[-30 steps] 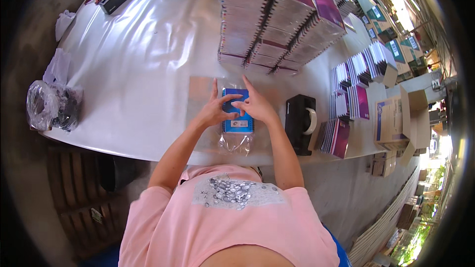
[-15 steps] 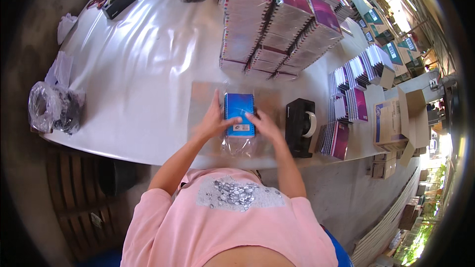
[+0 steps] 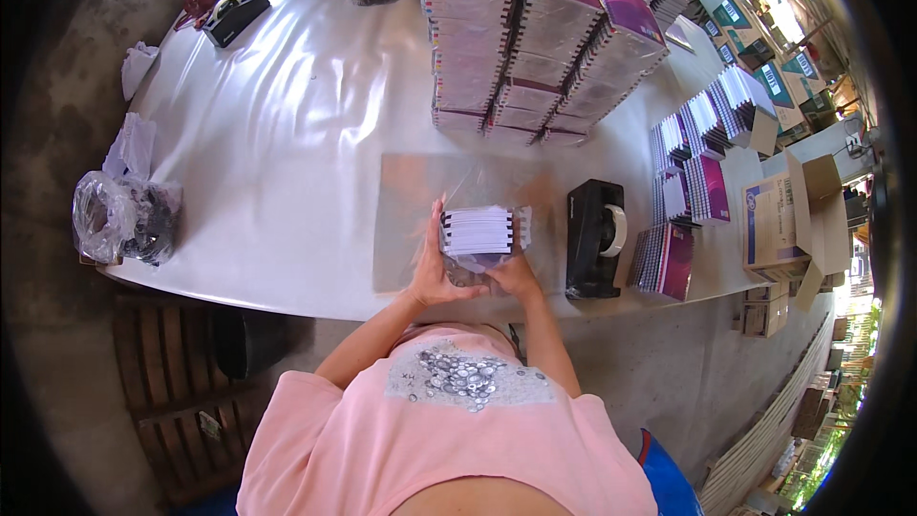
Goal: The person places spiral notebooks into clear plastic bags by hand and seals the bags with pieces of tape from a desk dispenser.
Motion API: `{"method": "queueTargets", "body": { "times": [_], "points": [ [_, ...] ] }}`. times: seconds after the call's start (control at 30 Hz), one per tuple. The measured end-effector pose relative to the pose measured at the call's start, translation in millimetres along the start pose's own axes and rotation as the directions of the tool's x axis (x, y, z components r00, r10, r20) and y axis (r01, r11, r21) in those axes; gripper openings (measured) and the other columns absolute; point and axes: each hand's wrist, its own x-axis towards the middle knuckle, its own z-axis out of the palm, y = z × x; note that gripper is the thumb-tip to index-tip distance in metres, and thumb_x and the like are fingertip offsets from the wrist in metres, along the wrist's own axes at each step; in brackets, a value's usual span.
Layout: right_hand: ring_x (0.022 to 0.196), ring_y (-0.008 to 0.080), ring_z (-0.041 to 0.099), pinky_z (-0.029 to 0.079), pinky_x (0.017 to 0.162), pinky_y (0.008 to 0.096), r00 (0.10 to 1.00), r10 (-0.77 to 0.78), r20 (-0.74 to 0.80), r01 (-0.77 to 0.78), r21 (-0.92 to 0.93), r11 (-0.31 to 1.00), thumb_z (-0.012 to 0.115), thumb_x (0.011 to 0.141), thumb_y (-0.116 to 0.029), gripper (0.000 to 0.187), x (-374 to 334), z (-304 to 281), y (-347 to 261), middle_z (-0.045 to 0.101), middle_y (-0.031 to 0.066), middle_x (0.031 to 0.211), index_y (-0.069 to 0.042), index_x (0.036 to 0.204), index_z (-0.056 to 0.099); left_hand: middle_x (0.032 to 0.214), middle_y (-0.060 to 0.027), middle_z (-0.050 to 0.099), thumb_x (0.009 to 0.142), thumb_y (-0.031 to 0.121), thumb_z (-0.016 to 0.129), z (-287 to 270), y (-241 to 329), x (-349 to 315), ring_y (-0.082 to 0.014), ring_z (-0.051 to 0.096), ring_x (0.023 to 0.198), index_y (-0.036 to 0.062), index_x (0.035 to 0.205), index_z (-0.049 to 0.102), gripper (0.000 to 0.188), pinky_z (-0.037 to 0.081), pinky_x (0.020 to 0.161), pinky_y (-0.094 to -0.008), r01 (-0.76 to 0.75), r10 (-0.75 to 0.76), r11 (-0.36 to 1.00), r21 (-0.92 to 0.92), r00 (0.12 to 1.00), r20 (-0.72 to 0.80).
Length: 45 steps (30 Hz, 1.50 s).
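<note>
Between my hands is a small stack of spiral notebooks [image 3: 477, 229] in clear plastic film, tilted so that the white page edges face up. My left hand [image 3: 437, 272] grips the stack's left side, fingers pointing up along it and thumb across the near side. My right hand [image 3: 516, 274] is closed round the near right corner, some of its fingers hidden behind the stack. Under them lies a flat translucent sheet [image 3: 401, 220] with brownish patches. To the right of my right hand stands a black tape dispenser [image 3: 594, 239] with a roll of tape.
Tall stacks of wrapped purple notebooks [image 3: 511, 48] rise at the far side of the table [image 3: 267, 162]. More notebooks [image 3: 702, 186] and an open carton [image 3: 778, 220] are on the right. Crumpled plastic [image 3: 129, 215] sits at the left edge, a second tape dispenser [image 3: 236, 17] far left.
The notebook stack has been tipped up: its blue cover faced up before, and now its page edges do. My hands have moved from on top of the cover to its sides.
</note>
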Motion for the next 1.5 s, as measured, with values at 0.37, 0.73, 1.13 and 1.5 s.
{"method": "queueTargets", "body": {
  "times": [0.37, 0.73, 1.13, 1.5],
  "points": [
    [0.13, 0.0288, 0.036, 0.034, 0.104, 0.0361, 0.965, -0.149, -0.215, 0.131, -0.098, 0.987, 0.072, 0.067, -0.001, 0.076, -10, -9, -53, 0.036, 0.0161, 0.14, -0.006, 0.134, 0.039, 0.129, -0.0061, 0.05, 0.069, 0.018, 0.066, -59, 33, 23, -0.0217, 0.046, 0.12, 0.0118, 0.122, 0.054, 0.055, 0.034, 0.092, -0.0406, -0.325, 0.247, 0.789, 0.521, 0.945, 0.215],
    [0.126, 0.0253, 0.043, 0.033, 0.105, 0.0361, 0.978, -0.062, -0.199, 0.037, -0.127, 0.991, 0.07, 0.069, 0.001, 0.063, -12, -16, -74, 0.046, 0.0106, 0.136, -0.007, 0.128, 0.05, 0.115, 0.0044, 0.061, 0.079, 0.032, 0.067, -52, 56, 65, -0.0103, 0.056, 0.107, 0.0258, 0.114, 0.061, 0.036, 0.036, 0.088, -0.0386, -0.496, 0.29, 0.695, 0.52, 0.856, 0.428],
    [0.124, 0.0215, 0.045, 0.031, 0.105, 0.0338, 0.951, 0.045, -0.307, 0.006, 0.164, 0.986, 0.069, 0.069, 0.004, 0.065, -8, -20, -77, 0.05, 0.0104, 0.132, -0.006, 0.129, 0.048, 0.129, -0.0053, 0.05, 0.065, 0.038, 0.076, -92, 57, 51, -0.0196, 0.051, 0.114, 0.0186, 0.125, 0.053, 0.068, 0.032, 0.091, -0.0414, -0.487, 0.244, 0.744, 0.458, 0.835, 0.493],
    [0.126, 0.0223, 0.042, 0.03, 0.106, 0.0345, 0.968, 0.024, -0.25, 0.008, 0.124, 0.992, 0.069, 0.068, 0.006, 0.063, -9, -26, -72, 0.05, 0.0121, 0.132, -0.004, 0.127, 0.05, 0.131, -0.0044, 0.048, 0.063, 0.028, 0.076, -77, 44, 30, -0.0186, 0.048, 0.118, 0.0187, 0.126, 0.051, 0.068, 0.031, 0.089, -0.0421, -0.314, 0.277, 0.865, 0.391, 0.949, 0.149]
  ]
}}
